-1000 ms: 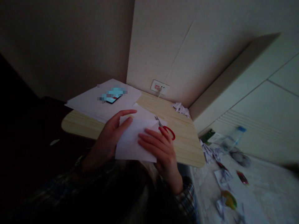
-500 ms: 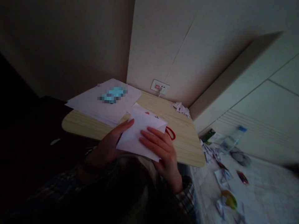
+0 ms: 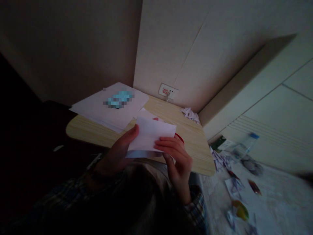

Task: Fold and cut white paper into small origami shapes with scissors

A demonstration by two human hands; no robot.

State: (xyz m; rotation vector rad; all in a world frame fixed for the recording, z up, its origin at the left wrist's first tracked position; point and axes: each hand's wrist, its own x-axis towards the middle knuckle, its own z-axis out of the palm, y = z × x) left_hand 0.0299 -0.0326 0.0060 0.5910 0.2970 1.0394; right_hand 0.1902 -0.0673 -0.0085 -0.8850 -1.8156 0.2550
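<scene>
A folded sheet of white paper (image 3: 149, 132) is held between both hands, above the near edge of the small wooden table. My left hand (image 3: 119, 147) grips its left side, thumb on top and fingers mostly hidden beneath. At the right edge, my right hand (image 3: 177, 155) has its fingers on the upper face and its thumb under the near edge. The near flap sags open below the top layer. Behind the paper, part of a red handle or loop (image 3: 180, 137) shows on the table.
White sheets (image 3: 97, 112) with a blurred-out blue item (image 3: 119, 99) lie at the table's (image 3: 198, 153) left. Folded paper pieces (image 3: 190, 115) sit at its back right corner. A wall socket (image 3: 168, 90) is behind. A plastic bottle (image 3: 245, 145) and more folded papers lie on the bed at right.
My right hand has shifted slightly right and its thumb has come under the near edge. The paper's near part now bends down, away from the top layer.
</scene>
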